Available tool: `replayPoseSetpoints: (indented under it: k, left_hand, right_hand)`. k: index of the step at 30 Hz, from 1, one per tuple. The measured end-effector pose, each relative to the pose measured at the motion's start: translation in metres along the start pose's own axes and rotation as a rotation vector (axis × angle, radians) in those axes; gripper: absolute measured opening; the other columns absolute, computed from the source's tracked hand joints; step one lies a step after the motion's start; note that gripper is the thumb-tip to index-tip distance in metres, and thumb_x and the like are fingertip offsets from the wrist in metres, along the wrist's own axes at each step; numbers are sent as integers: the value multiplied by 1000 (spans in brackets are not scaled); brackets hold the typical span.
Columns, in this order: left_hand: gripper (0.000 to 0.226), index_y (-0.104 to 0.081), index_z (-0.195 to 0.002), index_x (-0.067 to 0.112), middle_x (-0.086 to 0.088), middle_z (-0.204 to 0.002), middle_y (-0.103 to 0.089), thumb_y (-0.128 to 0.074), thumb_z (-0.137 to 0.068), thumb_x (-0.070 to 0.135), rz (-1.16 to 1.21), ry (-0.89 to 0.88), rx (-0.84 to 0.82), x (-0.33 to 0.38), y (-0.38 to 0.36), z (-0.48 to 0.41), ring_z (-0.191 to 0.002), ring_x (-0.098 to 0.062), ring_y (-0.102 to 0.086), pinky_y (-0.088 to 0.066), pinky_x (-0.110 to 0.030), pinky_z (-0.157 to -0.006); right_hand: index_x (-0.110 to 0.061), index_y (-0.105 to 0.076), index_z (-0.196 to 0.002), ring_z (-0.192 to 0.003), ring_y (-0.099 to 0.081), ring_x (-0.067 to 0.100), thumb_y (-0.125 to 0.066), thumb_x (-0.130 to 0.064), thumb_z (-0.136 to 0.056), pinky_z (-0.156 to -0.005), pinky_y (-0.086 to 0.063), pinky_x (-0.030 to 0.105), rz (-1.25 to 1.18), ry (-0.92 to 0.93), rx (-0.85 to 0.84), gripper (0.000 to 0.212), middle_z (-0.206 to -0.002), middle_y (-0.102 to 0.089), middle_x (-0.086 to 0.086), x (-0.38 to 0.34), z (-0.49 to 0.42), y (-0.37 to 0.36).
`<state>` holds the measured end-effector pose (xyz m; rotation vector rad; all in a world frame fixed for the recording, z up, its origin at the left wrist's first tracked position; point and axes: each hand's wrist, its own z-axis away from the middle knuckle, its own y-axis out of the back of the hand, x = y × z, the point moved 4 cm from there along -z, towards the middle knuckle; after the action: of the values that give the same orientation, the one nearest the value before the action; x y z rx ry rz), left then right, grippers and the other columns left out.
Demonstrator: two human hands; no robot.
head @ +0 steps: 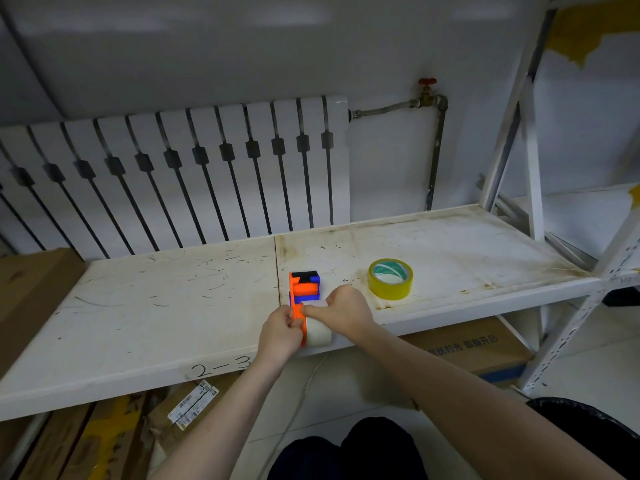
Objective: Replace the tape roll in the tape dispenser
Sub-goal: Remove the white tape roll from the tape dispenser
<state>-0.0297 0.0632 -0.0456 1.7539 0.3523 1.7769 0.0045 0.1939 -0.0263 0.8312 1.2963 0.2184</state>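
Left hand (282,329) fingers closed, pinching orange tape dispenser (302,299) side plate at front edge of white shelf (173,306). Right hand (341,311) fingers curled tight over pale tape roll (318,332) seated in dispenser, thumb pressing top. Both forearms reaching forward. Yellow tape roll (390,278) flat on shelf, just right, untouched.

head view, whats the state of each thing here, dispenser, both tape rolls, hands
tape dispenser: lying on the shelf, gripped at its near end
white tape roll: seated in the dispenser, held
yellow tape roll: lying flat on the shelf, untouched
left hand: closed on the dispenser
right hand: closed on the white tape roll
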Motion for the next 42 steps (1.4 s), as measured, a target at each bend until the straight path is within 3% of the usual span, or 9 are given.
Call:
replayPoseSetpoints:
  k: [3,6,14,18,21,26,30,36,42]
  left_hand:
    - [28,-45,-63,13,-11,-66,-52,-46,-90,7,258,178,5,-9,8,-6,-67,-25,-49,-48,-35,-70]
    - [26,-47,-68,10,-16,-73,-58,-47,-94,11,399,261,-12,-6,13,-5,-71,-28,-57,-54,-39,-71]
    - [26,-63,-86,9,-9,-83,-64,-43,-97,22,324,84,-98,-8,3,4,-74,-20,-58,-47,-32,-69]
    - [39,-40,-60,14,-3,-60,-40,-45,-97,26,241,45,-76,-13,5,0,-55,-16,-35,-27,-28,-55]
    - [47,-31,-53,17,-1,-54,-33,-51,-94,29,180,39,-80,-11,8,-3,-53,-16,-32,-27,-28,-56]
    - [49,-29,-51,18,-2,-53,-32,-53,-92,30,152,56,-24,-4,11,-6,-53,-19,-31,-25,-28,-56]
    - [36,-41,-63,14,-9,-65,-41,-59,-90,30,435,147,47,0,25,-10,-57,-20,-40,-37,-28,-56]
    - [27,-63,-86,8,-12,-87,-64,-52,-94,31,449,-3,-102,16,27,-2,-80,-23,-58,-47,-37,-78]
    - [39,-58,-95,-14,-15,-81,-55,-53,-94,25,281,-171,-63,15,33,1,-75,-22,-49,-37,-31,-67]
  right_hand:
    - [-16,-62,-85,-72,-58,10,-75,-52,-70,-60,-39,18,-62,56,-131,41,-79,-65,0,5,11,-16]
    - [-19,-56,-116,-98,-60,15,-79,-48,-66,-72,-48,23,-32,85,-101,63,-110,-64,-1,15,22,-28]
    - [-18,-67,-101,-75,-60,6,-81,-41,-63,-51,-34,10,-68,161,-1,46,-86,-69,-5,10,26,-27]
    - [-16,-65,-104,-83,-60,9,-82,-39,-62,-57,-41,13,-32,188,-23,50,-96,-69,-2,7,25,-24]
    - [-15,-63,-106,-86,-59,11,-83,-38,-63,-59,-40,14,4,207,-56,53,-99,-68,0,5,24,-21]
    - [-22,-62,-82,-67,-52,3,-83,-37,-66,-47,-31,7,-5,256,-45,31,-73,-55,-14,1,22,-14]
    - [-28,-54,-70,-70,-63,8,-81,-36,-67,-64,-54,27,-7,257,-30,28,-74,-67,-6,12,20,-19]
    - [-20,-61,-80,-78,-62,11,-77,-29,-75,-70,-52,28,-135,304,3,20,-80,-66,-4,14,21,-17]
    - [-35,-47,-68,-68,-52,4,-71,-25,-81,-62,-43,18,-119,396,-41,29,-70,-53,-15,-1,18,-6]
